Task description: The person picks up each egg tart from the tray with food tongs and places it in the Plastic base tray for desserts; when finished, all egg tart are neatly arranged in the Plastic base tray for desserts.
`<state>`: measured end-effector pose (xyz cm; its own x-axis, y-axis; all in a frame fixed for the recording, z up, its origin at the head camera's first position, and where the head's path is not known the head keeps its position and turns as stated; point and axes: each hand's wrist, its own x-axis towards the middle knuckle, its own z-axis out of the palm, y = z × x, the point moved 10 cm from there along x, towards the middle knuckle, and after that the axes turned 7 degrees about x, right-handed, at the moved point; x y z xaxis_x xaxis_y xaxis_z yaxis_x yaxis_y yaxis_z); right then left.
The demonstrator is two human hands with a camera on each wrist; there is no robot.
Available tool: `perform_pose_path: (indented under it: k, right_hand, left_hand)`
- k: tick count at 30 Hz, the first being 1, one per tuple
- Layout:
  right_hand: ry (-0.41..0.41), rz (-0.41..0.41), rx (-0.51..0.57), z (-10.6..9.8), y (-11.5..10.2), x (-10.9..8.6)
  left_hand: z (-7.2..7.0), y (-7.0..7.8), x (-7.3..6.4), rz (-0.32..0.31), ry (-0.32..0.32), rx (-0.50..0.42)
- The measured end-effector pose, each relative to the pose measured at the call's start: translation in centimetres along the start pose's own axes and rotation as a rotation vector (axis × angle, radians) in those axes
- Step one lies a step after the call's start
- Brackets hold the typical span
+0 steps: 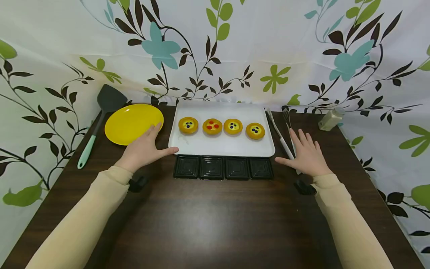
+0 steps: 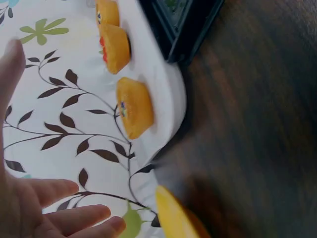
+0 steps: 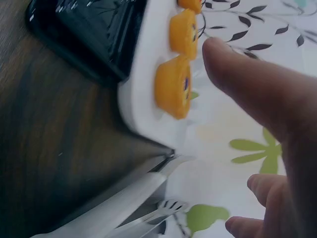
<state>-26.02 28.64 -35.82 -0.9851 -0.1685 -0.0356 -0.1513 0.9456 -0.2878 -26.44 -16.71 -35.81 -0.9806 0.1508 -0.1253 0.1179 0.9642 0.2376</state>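
Note:
A white tray (image 1: 221,147) holds a row of small tarts. Three have dark blue toppings, such as the leftmost tart (image 1: 188,125); one red-topped tart (image 1: 212,127) sits among them. Along the tray's near edge lie several black square dishes (image 1: 211,168). My left hand (image 1: 144,147) hovers with spread fingers between the yellow plate (image 1: 125,130) and the tray, its thumb pointing at the tray's left corner. On the other side my right hand (image 1: 307,155) is spread over the white-handled utensils (image 1: 286,147), thumb toward the tray. Neither hand holds anything.
A turner (image 1: 95,136) with dark blade and mint handle lies left of the plate. At the back right stands a small shaker jar (image 1: 331,118). A patterned cloth (image 1: 221,56) hangs behind the dark wooden table (image 1: 215,220).

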Motion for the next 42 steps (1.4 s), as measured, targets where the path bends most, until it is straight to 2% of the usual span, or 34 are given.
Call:
perform_pose_path:
  k: [4,7,12,17,23,27,32,35,42]
  right_hand:
    - [-0.037,0.033,0.014,0.9,1.2,0.6]
    - [-0.056,0.052,0.029,1.4,2.1,1.1]
    - [-0.087,0.063,0.027,1.8,2.8,1.8]
    - [-0.131,0.092,0.043,2.2,3.3,2.6]
    - [-0.175,0.144,0.095,3.0,4.3,3.4]
    - [-0.186,0.158,0.108,3.4,5.1,3.9]
    - [-0.181,0.171,0.120,3.9,5.9,4.6]
    - [-0.181,0.177,0.126,4.2,6.2,5.0]
    - [-0.176,0.204,0.120,4.4,7.2,5.8]
  left_hand:
    - [0.2,-0.5,0.4,-0.016,0.028,-0.041]
    - [0.5,-0.9,0.8,-0.042,0.025,-0.067]
    - [1.3,-1.3,1.5,-0.053,0.008,-0.170]
    - [2.3,-1.7,2.2,-0.060,0.028,-0.253]
    - [3.3,-2.2,2.6,-0.102,0.064,-0.283]
    - [3.8,-2.5,3.1,-0.140,0.053,-0.357]
    - [4.6,-2.8,3.6,-0.189,0.026,-0.523]
    - [4.9,-2.8,3.8,-0.213,0.027,-0.587]
    - [5.3,-2.7,4.4,-0.247,0.046,-0.628]
